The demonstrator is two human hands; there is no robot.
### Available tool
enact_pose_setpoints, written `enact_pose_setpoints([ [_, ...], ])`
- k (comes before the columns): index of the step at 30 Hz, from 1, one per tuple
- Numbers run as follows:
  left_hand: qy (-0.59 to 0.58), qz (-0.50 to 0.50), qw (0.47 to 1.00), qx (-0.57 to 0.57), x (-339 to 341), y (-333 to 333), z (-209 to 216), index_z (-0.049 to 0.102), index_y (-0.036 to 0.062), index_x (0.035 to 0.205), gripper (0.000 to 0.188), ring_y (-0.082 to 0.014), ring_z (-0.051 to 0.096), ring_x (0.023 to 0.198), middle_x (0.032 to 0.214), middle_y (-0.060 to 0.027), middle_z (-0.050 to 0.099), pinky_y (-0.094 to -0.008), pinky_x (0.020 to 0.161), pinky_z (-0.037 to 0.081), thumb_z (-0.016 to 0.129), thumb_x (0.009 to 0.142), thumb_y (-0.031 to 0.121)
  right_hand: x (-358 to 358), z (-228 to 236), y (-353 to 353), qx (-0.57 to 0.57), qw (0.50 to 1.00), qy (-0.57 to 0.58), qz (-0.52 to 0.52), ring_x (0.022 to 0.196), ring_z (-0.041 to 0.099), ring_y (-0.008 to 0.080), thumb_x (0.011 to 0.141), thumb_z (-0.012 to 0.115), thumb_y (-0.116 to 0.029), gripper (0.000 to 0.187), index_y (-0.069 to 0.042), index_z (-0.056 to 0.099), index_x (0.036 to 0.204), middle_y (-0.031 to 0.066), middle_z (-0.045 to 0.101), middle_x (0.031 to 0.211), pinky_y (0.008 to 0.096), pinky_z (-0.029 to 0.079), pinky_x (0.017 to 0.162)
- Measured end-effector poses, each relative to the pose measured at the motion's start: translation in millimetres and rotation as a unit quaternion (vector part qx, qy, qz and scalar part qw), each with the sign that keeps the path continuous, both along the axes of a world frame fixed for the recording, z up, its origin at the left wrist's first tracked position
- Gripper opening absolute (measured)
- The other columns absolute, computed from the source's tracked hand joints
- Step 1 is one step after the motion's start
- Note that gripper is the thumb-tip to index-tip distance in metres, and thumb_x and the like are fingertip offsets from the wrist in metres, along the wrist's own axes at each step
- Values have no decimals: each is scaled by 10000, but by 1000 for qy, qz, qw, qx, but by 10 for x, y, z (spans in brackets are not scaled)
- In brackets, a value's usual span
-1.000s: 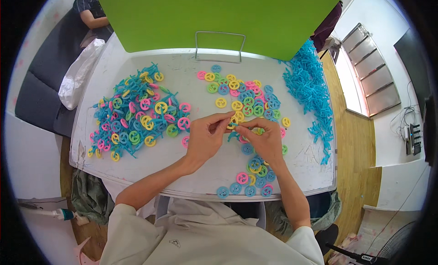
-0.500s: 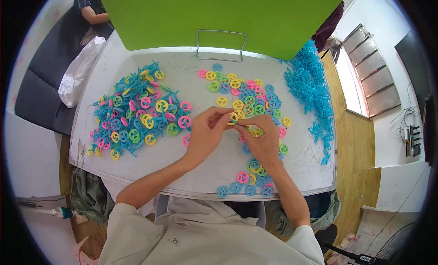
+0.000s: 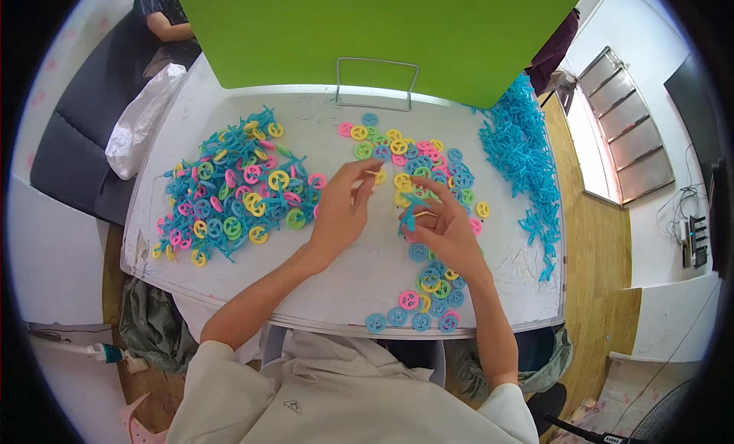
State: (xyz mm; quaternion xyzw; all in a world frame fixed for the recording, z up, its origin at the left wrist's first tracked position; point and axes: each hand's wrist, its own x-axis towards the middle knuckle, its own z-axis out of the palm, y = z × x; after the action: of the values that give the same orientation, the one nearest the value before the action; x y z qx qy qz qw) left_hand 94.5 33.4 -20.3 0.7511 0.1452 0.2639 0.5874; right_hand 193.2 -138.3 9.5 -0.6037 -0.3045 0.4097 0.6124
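Note:
My left hand (image 3: 341, 209) hovers over the middle of the white table, thumb and fingers apart, with nothing seen between them. A yellow ring (image 3: 380, 176) shows just past its fingertips. My right hand (image 3: 448, 228) holds a blue branched plastic piece (image 3: 411, 213) between curled fingers, above the spread of small coloured wheels (image 3: 422, 163). Whether a wheel sits on that piece is hard to make out. To the left lies a heap of blue pieces joined with pink, yellow, green and blue wheels (image 3: 232, 227).
Loose blue branched pieces (image 3: 514, 137) pile along the table's right side. A large green panel (image 3: 367, 31) with a wire handle (image 3: 376, 108) stands at the far edge. A white plastic bag (image 3: 142, 127) lies at the left. Another person's arm (image 3: 170, 27) shows at far left.
My hands have parted from where they met over a yellow wheel. The right hand has drawn slightly right with a blue piece; the left hand has opened.

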Motion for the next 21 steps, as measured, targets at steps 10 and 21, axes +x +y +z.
enact_pose_setpoints([
  [10,103,11,868,486,67,105,-235,647,45,1026,228,-294,619,932,1070,-96,640,-378,774,523,622,801,12,97,-200,-9,56,992,36,-105,832,624,94,812,657,55,386,-39,505,1153,40,538,1020,222,509,727],
  [21,59,-119,967,-215,-42,-75,143,604,22,1182,259,-103,624,781,917,-42,622,-258,703,539,545,966,152,11,-191,24,-85,921,-321,-201,859,606,168,730,674,68,308,-41,683,1018,71,544,1065,266,502,762],
])
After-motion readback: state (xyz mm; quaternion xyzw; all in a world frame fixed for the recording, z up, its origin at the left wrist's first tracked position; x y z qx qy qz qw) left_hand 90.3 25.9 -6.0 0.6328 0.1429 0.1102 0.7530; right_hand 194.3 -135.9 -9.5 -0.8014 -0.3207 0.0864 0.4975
